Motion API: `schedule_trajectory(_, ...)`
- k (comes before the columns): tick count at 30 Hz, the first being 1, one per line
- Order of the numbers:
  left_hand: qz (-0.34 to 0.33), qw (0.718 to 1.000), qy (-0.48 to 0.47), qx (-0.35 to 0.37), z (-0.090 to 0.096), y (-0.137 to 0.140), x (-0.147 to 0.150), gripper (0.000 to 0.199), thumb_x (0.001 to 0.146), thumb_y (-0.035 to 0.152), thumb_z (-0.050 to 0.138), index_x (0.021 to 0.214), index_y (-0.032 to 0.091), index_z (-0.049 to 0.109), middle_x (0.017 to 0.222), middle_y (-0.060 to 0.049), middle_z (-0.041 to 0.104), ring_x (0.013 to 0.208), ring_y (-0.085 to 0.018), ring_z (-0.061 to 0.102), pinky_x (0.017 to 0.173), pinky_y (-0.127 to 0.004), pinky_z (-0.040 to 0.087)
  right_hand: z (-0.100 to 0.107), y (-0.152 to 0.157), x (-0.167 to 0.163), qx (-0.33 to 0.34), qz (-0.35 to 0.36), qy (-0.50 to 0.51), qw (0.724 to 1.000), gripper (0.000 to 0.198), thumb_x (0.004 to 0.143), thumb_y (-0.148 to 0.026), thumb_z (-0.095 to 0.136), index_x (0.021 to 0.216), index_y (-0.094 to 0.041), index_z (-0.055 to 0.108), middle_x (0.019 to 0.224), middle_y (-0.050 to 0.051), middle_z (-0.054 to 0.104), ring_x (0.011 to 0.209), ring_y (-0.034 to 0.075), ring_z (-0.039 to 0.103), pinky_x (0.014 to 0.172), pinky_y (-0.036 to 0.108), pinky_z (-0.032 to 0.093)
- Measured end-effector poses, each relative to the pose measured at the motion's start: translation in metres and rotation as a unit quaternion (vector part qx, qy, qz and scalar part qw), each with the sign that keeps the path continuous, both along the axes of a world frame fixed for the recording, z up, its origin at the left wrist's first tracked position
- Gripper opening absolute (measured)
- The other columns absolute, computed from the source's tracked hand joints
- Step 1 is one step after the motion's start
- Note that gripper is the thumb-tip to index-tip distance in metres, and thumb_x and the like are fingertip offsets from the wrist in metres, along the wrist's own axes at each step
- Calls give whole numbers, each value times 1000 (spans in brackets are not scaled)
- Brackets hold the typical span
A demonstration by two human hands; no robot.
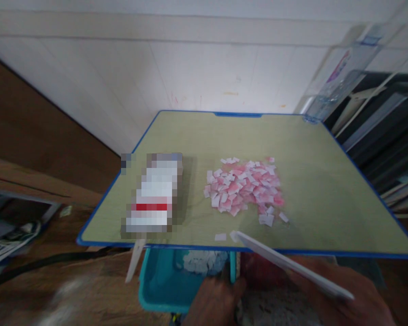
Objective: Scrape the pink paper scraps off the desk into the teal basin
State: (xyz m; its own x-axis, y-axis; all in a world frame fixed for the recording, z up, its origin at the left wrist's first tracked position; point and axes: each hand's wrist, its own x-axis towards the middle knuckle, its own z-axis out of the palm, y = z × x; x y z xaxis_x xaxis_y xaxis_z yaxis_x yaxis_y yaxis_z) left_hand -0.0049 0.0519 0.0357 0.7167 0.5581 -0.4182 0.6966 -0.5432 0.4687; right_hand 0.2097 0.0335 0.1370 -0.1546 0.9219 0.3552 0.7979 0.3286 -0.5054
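My left hand (216, 301) is at the right rim of a teal plastic basin (144, 287) below the table's front edge. Its fingers close about that rim, one inside and one outside. White pieces (206, 261) lie in the basin. My right hand (343, 285), low on the right and somewhat blurred, grips a long, flat white strip (275, 256). The strip slants up to the left, its far end over the table's front edge. Beyond it, a heap of small pink and white paper pieces (245, 185) lies on the table, with one loose white piece (220, 237) near the edge.
The pale green table (309, 181) has a blue edge and stands against a white wall (204, 77). A pixelated box-like object (153, 194) lies on its left part. A clear plastic bottle (336, 86) is at the back right corner, beside dark stacked items (391, 122).
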Motion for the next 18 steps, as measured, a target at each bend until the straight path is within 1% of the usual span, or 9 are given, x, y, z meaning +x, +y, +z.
schedule_trajectory(1,-3,1000,-3,-3,-1,0,0,47,67,38,67,109,21,54,99,-11,65,83,-30,63,67,-39,52,2,3,-4,13,6,-8,1000,18,79,-29,58,92,-29,70,73,-3,75,57,15,70,57,18,58)
schedule_trajectory(3,-3,1000,-6,-9,-3,-1,0,50,66,39,68,111,21,53,100,-11,65,83,-30,63,68,-40,52,3,3,-5,30,-11,-16,999,18,81,-27,54,92,-28,69,73,-4,75,55,15,69,56,18,57)
schedule_trajectory(5,1,1000,-2,-5,-3,-1,0,51,66,43,68,109,21,54,100,-12,65,85,-31,62,69,-41,52,2,-2,2,27,-58,-24,998,20,81,-23,53,92,-30,68,72,-5,74,48,14,67,50,18,57)
schedule_trajectory(8,3,1000,9,8,-1,0,0,50,65,46,69,106,21,55,101,-12,64,85,-31,61,69,-41,51,3,-8,19,31,-115,-55,991,20,76,-21,58,91,-32,67,68,-7,74,38,13,62,42,16,54)
schedule_trajectory(10,4,1000,5,14,-1,0,-1,53,64,47,69,108,22,54,105,-13,61,86,-30,61,69,-40,51,4,-8,27,52,-113,-68,990,22,74,-21,61,91,-33,66,67,-8,74,36,13,61,41,14,53)
schedule_trajectory(13,2,1000,0,15,-1,-1,-1,54,64,49,69,109,24,53,104,-11,61,84,-30,61,68,-39,51,9,-3,29,68,-96,-75,990,25,74,-19,58,94,-33,64,72,-8,74,37,14,63,45,14,55)
schedule_trajectory(15,3,1000,3,17,-1,-2,-1,52,63,48,70,106,24,55,101,-10,62,82,-29,62,66,-39,52,12,0,27,64,-73,-83,992,27,75,-17,54,95,-34,63,76,-9,75,39,14,63,49,15,56)
schedule_trajectory(18,11,999,-4,29,0,-2,-1,51,57,48,73,98,22,57,98,-11,62,81,-31,62,65,-39,52,17,4,25,50,-33,-112,992,32,77,-14,49,98,-34,61,78,-10,75,44,14,66,53,14,56)
